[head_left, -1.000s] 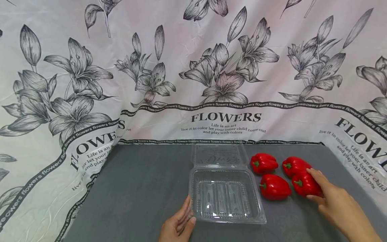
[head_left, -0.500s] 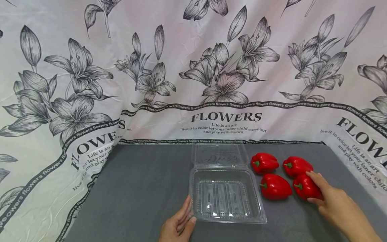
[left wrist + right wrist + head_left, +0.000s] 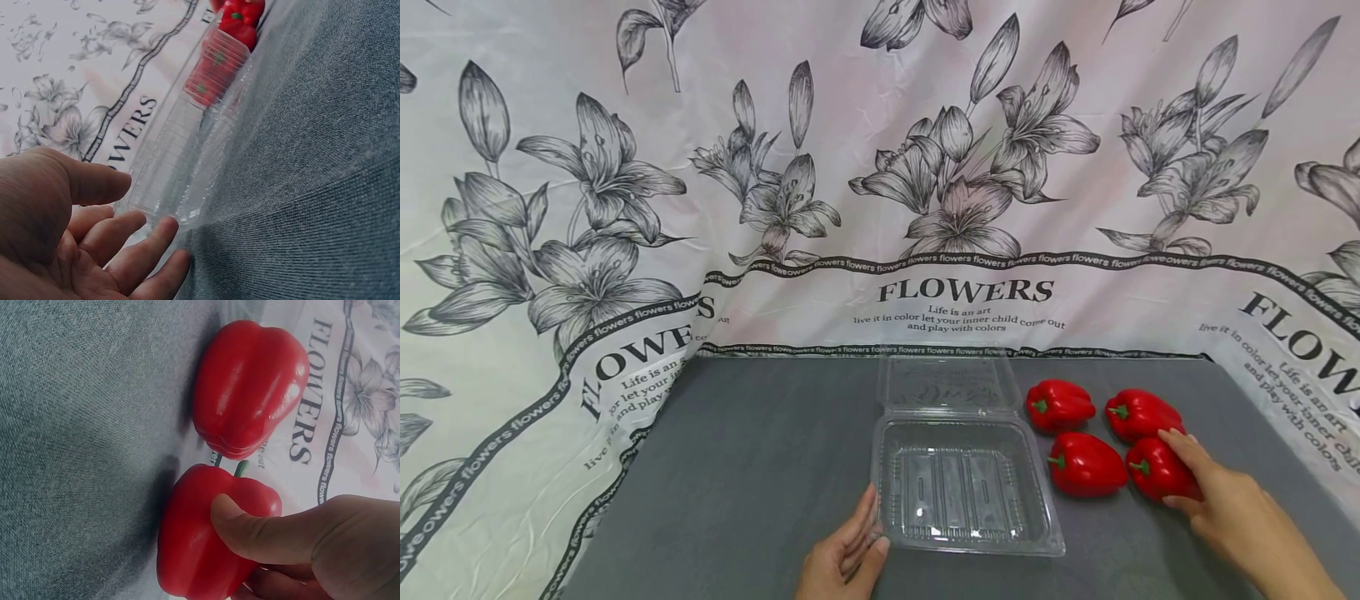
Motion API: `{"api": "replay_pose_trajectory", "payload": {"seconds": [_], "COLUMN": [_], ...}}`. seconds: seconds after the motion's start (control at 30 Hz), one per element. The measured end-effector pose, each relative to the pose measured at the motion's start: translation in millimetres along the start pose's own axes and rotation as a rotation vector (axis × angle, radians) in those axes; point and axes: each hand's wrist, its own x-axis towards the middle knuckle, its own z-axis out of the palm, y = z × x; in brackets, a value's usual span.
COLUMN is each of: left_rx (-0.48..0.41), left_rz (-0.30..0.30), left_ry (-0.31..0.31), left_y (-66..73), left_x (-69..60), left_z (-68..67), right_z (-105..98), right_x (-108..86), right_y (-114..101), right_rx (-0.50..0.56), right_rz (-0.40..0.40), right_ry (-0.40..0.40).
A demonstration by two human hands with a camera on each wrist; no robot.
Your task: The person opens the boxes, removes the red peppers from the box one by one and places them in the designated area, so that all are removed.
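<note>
In the head view, my right hand (image 3: 1240, 508) grips the near-right red bell pepper (image 3: 1159, 468), which rests on the table. The right wrist view shows the thumb (image 3: 234, 519) on that pepper's side, with the other fingers partly hidden behind it. A transparent hinged plastic container (image 3: 966, 543) lies with its lid (image 3: 947, 383) folded back. My left hand (image 3: 842, 554) is at the container's left side, fingertips against or very near the wall. Its thumb and fingers are spread apart in the left wrist view. Three more peppers are close by: near-left (image 3: 1086, 467), far-left (image 3: 1060, 406) and far-right (image 3: 1142, 414).
A grey cloth-like surface (image 3: 760, 467) covers the table. Behind it and along both sides hangs a white curtain (image 3: 820, 308) printed with flowers and lettering. The peppers stand just right of the container.
The gripped pepper has shifted slightly toward the near side, away from the far-right pepper. The right hand's grip looks the same, and the left hand stays at the container.
</note>
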Motion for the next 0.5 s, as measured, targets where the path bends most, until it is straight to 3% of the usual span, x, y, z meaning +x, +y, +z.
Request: {"api": "replay_pose_trajectory", "payload": {"seconds": [0.2, 0.5], "left_rx": [-0.005, -0.001], "left_rz": [0.021, -0.008], "left_ry": [-0.012, -0.007], "left_y": [-2.1, 0.2], "left_x": [0.9, 0.4], "left_z": [-0.7, -0.1], "right_z": [4.3, 8.0], "right_x": [-1.9, -4.3], "right_y": [3.0, 3.8], "right_rx": [0.008, -0.010], "right_rz": [-0.032, -0.035], "right_ry": [0.048, 0.081]}}
